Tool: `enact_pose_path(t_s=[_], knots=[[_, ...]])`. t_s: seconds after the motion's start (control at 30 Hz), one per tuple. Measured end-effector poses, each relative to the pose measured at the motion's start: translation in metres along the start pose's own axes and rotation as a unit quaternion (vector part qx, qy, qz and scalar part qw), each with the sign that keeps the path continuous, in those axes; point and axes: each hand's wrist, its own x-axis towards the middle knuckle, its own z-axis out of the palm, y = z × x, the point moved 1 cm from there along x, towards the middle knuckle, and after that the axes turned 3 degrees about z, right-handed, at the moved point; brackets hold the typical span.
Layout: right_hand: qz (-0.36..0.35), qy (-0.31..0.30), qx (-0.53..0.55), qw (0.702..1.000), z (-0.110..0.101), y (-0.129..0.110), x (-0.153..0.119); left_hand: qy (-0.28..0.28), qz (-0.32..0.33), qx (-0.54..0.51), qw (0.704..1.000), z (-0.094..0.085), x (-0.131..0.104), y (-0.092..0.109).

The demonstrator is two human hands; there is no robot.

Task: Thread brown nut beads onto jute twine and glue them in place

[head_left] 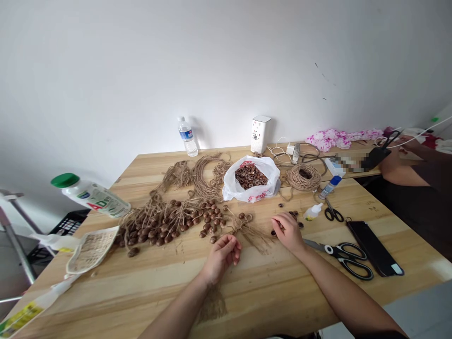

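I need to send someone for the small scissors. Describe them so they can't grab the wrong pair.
On the pale wooden table, look right of the white plastic bag of brown rings. The small black-handled scissors lie beside the small white glue bottle, farther from the table's near edge than the large black-and-white-handled scissors.

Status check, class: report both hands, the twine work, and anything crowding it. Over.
Left hand curled on jute twine. Right hand fingering loose beads. Big scissors lie close by the right wrist.
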Motion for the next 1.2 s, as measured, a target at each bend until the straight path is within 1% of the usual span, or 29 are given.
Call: enact_pose_path(t_s=[0.17,0.43,0.97,1.2], knots=[[-0.010,0.007,0.010,1.000,0.0055,0.0023,0.0051,-0.003,-0.001,0.005,1.000,0.0008,-0.0001,0.0003],[-0.026,0.012,0.026,0.999,0.0028,-0.0006,0.0025,-0.016,-0.002,-0.003,1.000,0.0011,0.0006,0.0012],[-0.040,0.014,0.039,0.998,0.0022,-0.0022,0.0011,-0.021,-0.011,-0.008,1.000,-0.0031,0.0024,-0.0013],[-0.043,0.015,0.046,0.998,0.0019,-0.0034,0.0006,-0.014,-0.010,-0.017,1.000,-0.0002,0.0026,0.0004]])
